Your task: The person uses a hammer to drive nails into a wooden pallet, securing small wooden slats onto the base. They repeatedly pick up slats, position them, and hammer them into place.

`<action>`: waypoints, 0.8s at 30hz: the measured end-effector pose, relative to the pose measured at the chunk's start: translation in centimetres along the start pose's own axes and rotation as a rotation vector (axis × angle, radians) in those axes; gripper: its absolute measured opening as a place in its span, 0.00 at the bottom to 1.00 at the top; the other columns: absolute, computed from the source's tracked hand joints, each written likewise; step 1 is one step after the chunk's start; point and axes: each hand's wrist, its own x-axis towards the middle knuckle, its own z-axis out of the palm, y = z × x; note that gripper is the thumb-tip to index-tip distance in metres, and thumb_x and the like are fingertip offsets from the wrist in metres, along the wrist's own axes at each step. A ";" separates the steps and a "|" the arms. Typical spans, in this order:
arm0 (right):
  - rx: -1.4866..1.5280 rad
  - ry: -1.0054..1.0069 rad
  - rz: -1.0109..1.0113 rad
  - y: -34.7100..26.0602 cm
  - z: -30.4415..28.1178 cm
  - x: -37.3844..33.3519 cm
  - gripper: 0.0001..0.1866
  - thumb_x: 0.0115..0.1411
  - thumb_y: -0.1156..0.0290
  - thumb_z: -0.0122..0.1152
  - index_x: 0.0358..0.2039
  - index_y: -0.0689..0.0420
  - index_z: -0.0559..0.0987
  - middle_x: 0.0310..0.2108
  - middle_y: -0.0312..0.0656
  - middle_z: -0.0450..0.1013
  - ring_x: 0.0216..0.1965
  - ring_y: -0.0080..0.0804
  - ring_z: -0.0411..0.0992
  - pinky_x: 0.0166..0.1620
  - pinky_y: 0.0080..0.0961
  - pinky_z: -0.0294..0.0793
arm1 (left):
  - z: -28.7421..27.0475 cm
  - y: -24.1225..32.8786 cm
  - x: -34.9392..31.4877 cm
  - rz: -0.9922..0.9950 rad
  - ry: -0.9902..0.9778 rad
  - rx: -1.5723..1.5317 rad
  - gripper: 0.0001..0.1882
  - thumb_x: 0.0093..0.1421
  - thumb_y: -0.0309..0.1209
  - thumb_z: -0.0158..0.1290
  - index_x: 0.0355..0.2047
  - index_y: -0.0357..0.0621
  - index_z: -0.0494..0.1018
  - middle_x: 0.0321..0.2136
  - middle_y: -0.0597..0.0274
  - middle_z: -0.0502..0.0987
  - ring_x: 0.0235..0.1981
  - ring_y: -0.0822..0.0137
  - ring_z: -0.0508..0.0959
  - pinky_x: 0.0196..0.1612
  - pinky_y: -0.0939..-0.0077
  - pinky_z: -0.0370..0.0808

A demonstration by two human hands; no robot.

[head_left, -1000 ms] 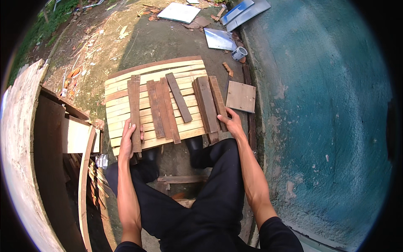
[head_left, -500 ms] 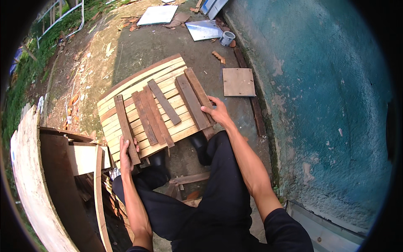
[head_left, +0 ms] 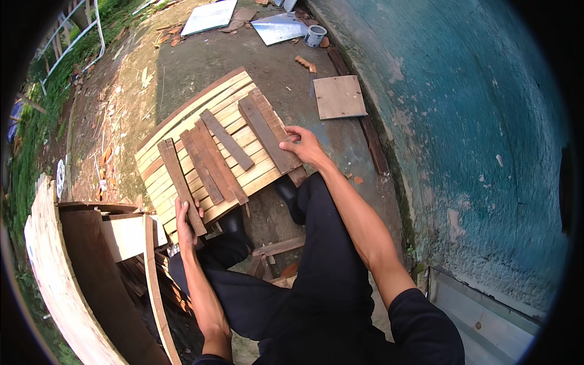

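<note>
A slatted panel of pale wood (head_left: 149,173) lies tilted in front of my knees. Several dark brown wooden strips lie across its slats. My left hand (head_left: 187,220) is closed round the near end of the leftmost strip (head_left: 176,176), with fingertips showing on its right side. At the panel's right edge, my right hand (head_left: 304,147) pinches the outermost strip (head_left: 266,112), which lies against a wide dark strip (head_left: 264,134). Two strips (head_left: 213,158) sit side by side in the middle, and a shorter strip (head_left: 226,139) lies apart to their right.
A worn blue-green wall (head_left: 450,140) rises on the right. Beside it are a square board (head_left: 339,97), a saw with a wooden handle (head_left: 306,64) and a paint can (head_left: 314,36). Boards and a large wooden piece (head_left: 67,274) stand at my left. Wood scraps lie between my feet.
The outermost right strip has shifted in my right hand and now lies closer along the wide strip. My left hand keeps its hold. The whole view has shifted slightly.
</note>
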 end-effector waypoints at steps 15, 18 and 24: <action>-0.177 0.407 -0.334 -4.3 1.5 -2.5 0.16 0.58 0.69 0.61 0.46 0.63 0.75 0.37 0.45 0.75 0.37 0.34 0.73 0.43 0.32 0.73 | 6.3 0.4 -0.4 -0.035 -0.036 -0.068 0.23 0.64 0.34 0.49 0.57 0.40 0.62 0.45 0.61 0.72 0.45 0.71 0.72 0.50 0.76 0.67; 0.018 0.140 -0.317 -7.2 2.9 -6.8 0.14 0.61 0.69 0.58 0.45 0.64 0.75 0.37 0.45 0.74 0.36 0.30 0.74 0.37 0.25 0.73 | 10.0 0.2 0.1 -0.063 -0.169 -0.105 0.25 0.62 0.31 0.54 0.57 0.39 0.62 0.48 0.61 0.72 0.51 0.71 0.70 0.55 0.76 0.65; -0.185 -0.074 -0.233 -9.0 2.5 -11.0 0.33 0.56 0.64 0.66 0.57 0.68 0.67 0.42 0.50 0.73 0.37 0.34 0.73 0.38 0.28 0.74 | 16.5 -0.7 2.8 -0.058 -0.245 0.017 0.27 0.56 0.27 0.62 0.53 0.35 0.63 0.46 0.56 0.71 0.42 0.72 0.75 0.46 0.79 0.73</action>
